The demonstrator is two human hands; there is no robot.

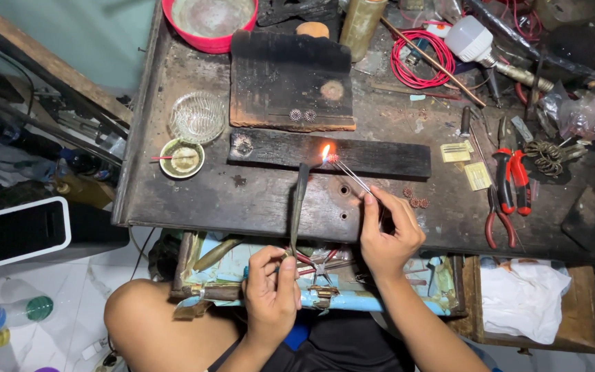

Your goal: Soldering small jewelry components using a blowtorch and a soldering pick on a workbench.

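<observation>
Left hand (pixel 270 288) low at the near edge of the workbench (pixel 173 200), fingers curled shut around the base of a thin dark torch (pixel 299 203), its stem pointing up and away to a small orange flame (pixel 325 152). Right hand (pixel 387 234) just beside, wrist bent, thumb and forefinger pinched tight on metal tweezers (pixel 356 178) slanting up and left toward the flame. Small reddish piece (pixel 332 158) at the tweezer tips, right at the flame, over the near edge of a long charred wooden block (pixel 380 157); too small to make out its shape.

Further left on the bench: one ribbed glass dish (pixel 197 116), one small green-rimmed bowl (pixel 181 158) with a thin stick across it, one red basin (pixel 209 24) at the far edge. Two charred blocks in all, the wider one (pixel 290 79) behind, carrying two tiny round rosettes (pixel 302 115). A few similar reddish bits (pixel 416 200) on the bench near the right hand. To the right: one coil of red wire (pixel 421 58), two red-handled pliers (pixel 507 186), one white cloth (pixel 521 296) in an open drawer.
</observation>
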